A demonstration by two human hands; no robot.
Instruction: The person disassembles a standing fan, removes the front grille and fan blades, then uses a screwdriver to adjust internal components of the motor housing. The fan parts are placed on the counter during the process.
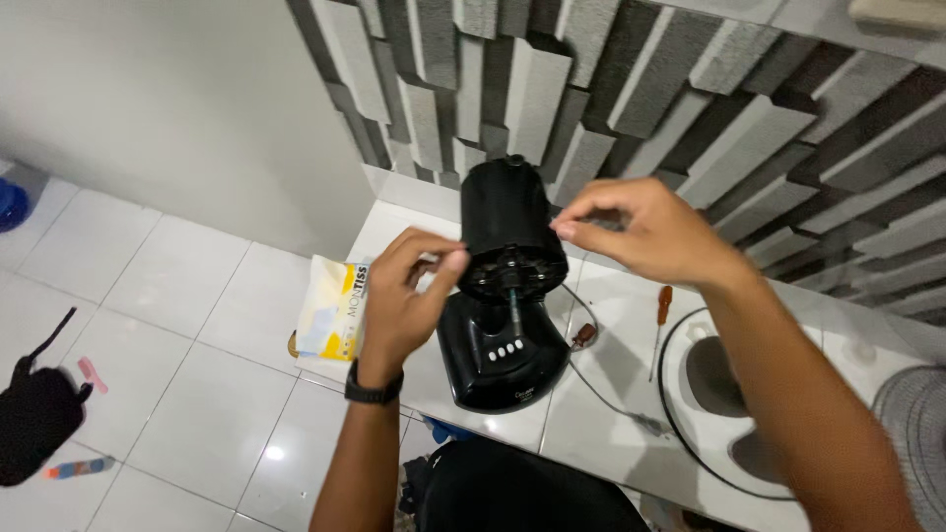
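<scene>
Black fan motor housing (pixel 507 227), shaft down, above button base (pixel 501 357). Left hand (pixel 404 296) pinches housing rim; right hand (pixel 641 232) pinch contents unclear. Screwdriver (pixel 660 325) right of base.

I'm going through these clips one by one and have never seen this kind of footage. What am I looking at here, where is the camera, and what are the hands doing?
There is no machine filming: the one picture comes from a camera worn on a person's head, looking down at their own two bare hands. The left hand, with a dark wristband, and the right hand both pinch at the face of a black fan motor housing, from which a short shaft sticks out. The housing stands on a black fan base with a row of pale buttons, on a white counter. Also there: a tissue pack, an orange-handled screwdriver, a grey cable and a round fan guard ring. Whether either hand holds a small part is too small to tell.
</scene>
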